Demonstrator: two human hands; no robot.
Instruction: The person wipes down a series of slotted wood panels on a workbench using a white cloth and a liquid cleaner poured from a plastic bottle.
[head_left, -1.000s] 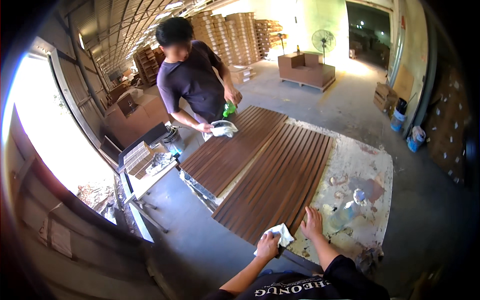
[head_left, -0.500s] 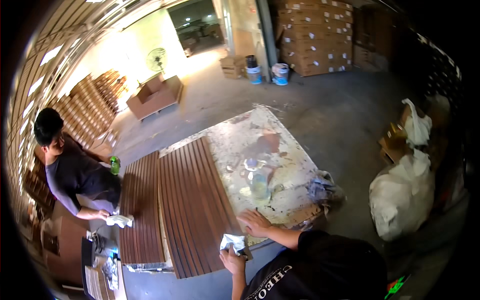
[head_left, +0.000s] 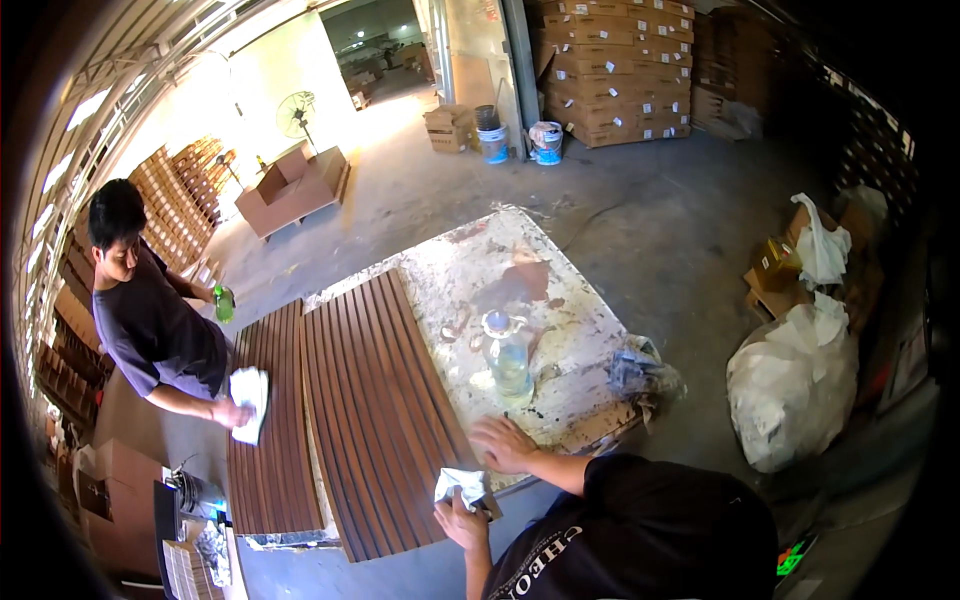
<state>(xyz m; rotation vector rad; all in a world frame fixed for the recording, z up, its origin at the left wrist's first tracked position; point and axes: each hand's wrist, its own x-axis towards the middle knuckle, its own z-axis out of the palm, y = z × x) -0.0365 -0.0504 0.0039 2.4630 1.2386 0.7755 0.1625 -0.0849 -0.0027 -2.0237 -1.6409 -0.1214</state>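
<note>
My left hand (head_left: 464, 522) is closed on a crumpled white cloth (head_left: 459, 484) at the near right corner of a brown slatted panel (head_left: 375, 410). Above it in the picture, my right hand (head_left: 502, 443) has its fingers stretched out by the panel's right edge and holds nothing. A clear bottle (head_left: 508, 365) of pale liquid with a bluish cap stands on the worn white tabletop (head_left: 450, 260), just beyond my right hand. Alongside, to the left, lies a second brown slatted panel (head_left: 268, 430).
Across the panels a co-worker (head_left: 160, 310) presses a white cloth (head_left: 250, 404) on the left panel and holds a green bottle (head_left: 224, 303). A dark crumpled rag (head_left: 640, 370) lies at the table's right corner. A full whitish sack (head_left: 795, 390) stands on the floor to the right.
The co-worker's cloth has moved up and onto the left panel, and the green bottle is slightly higher. My hands have stayed nearly in place. The view has shifted slightly.
</note>
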